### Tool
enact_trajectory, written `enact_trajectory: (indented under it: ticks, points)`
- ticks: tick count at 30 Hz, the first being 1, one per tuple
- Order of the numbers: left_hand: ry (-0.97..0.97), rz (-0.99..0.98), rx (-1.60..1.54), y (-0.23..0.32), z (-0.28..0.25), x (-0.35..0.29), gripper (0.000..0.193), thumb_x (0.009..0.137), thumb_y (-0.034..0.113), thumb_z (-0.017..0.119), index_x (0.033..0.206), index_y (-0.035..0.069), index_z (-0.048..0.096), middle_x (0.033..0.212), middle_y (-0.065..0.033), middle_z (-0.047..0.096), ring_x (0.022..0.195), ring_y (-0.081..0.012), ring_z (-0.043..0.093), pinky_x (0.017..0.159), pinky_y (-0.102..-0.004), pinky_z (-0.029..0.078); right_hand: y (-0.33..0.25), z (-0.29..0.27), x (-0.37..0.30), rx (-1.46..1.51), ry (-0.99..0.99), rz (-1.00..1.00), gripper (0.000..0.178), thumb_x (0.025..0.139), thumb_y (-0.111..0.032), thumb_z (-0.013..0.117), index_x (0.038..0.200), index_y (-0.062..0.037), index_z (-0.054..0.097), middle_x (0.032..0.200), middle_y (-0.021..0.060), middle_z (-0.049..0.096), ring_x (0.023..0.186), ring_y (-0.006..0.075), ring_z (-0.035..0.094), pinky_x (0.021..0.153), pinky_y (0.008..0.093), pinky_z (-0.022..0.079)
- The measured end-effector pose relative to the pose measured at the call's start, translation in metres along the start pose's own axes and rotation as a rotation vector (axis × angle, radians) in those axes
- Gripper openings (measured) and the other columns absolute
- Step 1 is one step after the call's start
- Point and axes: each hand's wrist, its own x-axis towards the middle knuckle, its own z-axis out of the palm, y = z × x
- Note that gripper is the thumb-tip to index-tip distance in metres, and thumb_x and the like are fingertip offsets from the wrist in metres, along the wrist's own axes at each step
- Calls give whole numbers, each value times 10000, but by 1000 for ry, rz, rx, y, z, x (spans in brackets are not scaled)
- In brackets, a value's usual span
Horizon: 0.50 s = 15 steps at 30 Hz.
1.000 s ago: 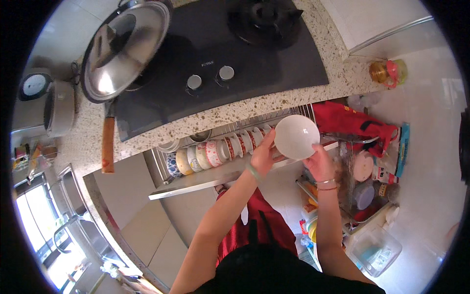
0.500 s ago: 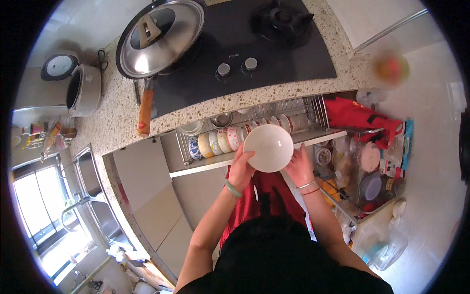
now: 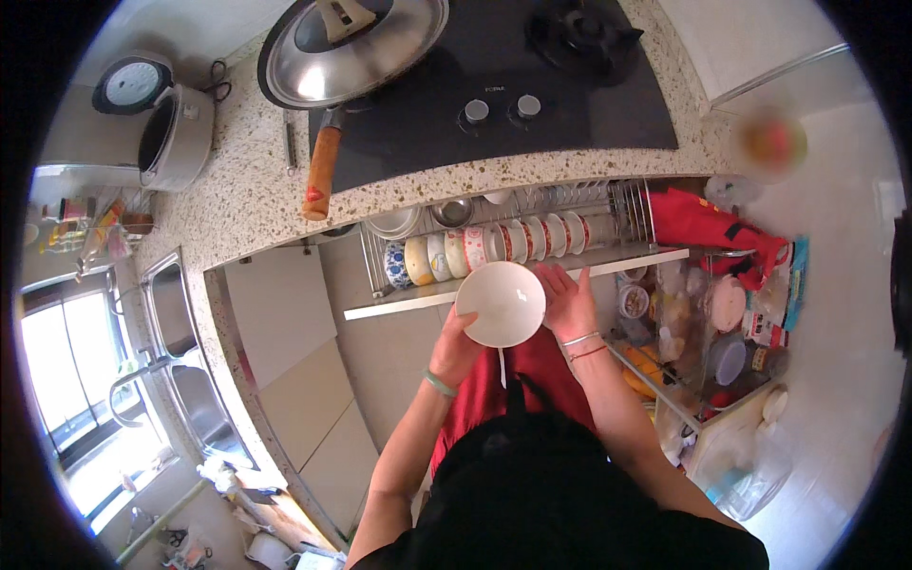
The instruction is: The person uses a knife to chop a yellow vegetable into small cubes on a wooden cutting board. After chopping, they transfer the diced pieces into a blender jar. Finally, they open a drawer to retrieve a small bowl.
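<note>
A white bowl (image 3: 501, 306), its hollow facing up, is held in front of me by my left hand (image 3: 454, 348). The thumb lies over the rim and the other fingers are hidden beneath. Just right of the bowl is my right hand (image 3: 571, 302), palm up with fingers stretched out; it looks apart from the rim. Beyond both hands, a pulled-out drawer (image 3: 608, 266) carries a wire dish rack (image 3: 648, 211). A row of bowls (image 3: 455, 253) stands on edge in it, patterned ones at the left and several red-and-white ones to the right.
Above the drawer runs a speckled counter (image 3: 242, 190) with a black gas hob (image 3: 589, 123). A lidded pan (image 3: 375, 66) sits there, its wooden handle (image 3: 323, 171) jutting over the counter. Right of me is an open basket drawer (image 3: 698, 427) of jars and packets. A sink (image 3: 204, 408) lies left.
The view has shifted, and the bowl sits lower and nearer my body. My right hand has come away from the bowl's side and turned palm up.
</note>
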Motion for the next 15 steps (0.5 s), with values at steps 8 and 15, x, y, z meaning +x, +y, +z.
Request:
enact_trajectory:
  ticks: [8, 15]
  points:
    - [-1, 52, 42, 3, -22, -2, 607, 892, 121, 557, 1465, 67, 366, 1401, -88, 500, 1284, -258, 495, 1075, -419, 400, 23, -41, 13, -38, 207, 114, 856, 954, -614, 494, 1477, 26, 272, 1415, 180, 433, 1268, 326, 466, 1080, 485, 398]
    - [7, 98, 90, 11, -25, 4, 605, 895, 103, 564, 1464, 56, 362, 1400, -93, 498, 1289, -257, 486, 1079, -412, 395, 22, -35, 35, 55, 91, 77, 934, 936, -646, 496, 1501, 39, 205, 1473, 173, 370, 1322, 318, 405, 1126, 461, 348]
